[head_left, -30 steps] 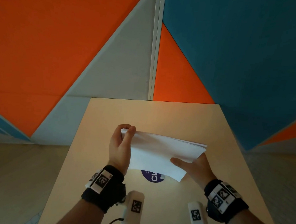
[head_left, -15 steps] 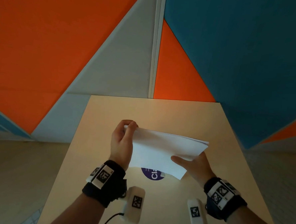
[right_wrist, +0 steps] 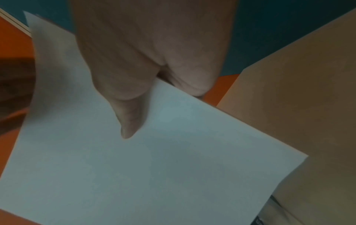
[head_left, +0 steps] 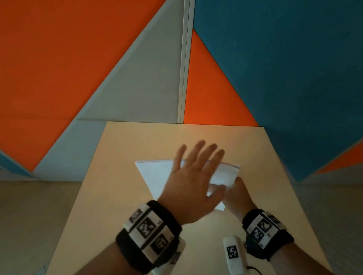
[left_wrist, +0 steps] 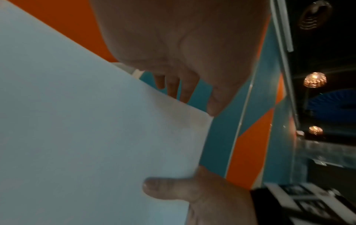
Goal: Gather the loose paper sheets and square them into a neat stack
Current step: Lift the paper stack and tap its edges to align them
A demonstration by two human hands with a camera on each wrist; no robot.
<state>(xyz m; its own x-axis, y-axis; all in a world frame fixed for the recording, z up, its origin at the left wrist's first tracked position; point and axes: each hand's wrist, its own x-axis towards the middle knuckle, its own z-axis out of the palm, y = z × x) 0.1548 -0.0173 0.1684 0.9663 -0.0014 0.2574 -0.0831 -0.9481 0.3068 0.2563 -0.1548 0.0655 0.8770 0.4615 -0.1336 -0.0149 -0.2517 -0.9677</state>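
Observation:
A stack of white paper sheets (head_left: 152, 175) is held above the tan table (head_left: 129, 147), with a corner pointing down at me. My right hand (head_left: 235, 190) pinches its right edge; the right thumb (right_wrist: 131, 120) lies on the top sheet (right_wrist: 173, 167), and the thumb (left_wrist: 165, 188) also shows in the left wrist view. My left hand (head_left: 197, 166) is open with its fingers spread over the middle of the stack, blurred by motion. In the left wrist view its straight fingers (left_wrist: 185, 91) reach past the paper's far edge (left_wrist: 96, 137). I cannot tell whether the palm touches the paper.
The narrow table runs away from me to a wall of orange (head_left: 64, 55), grey and blue (head_left: 297, 70) panels. The floor drops off on both sides of the table. White tagged units (head_left: 234, 255) hang at my wrists above the table's near part.
My left hand has let go of the stack's left corner and swung right over it with fingers spread. My right hand still holds the stack, which has turned and now hides the purple sticker.

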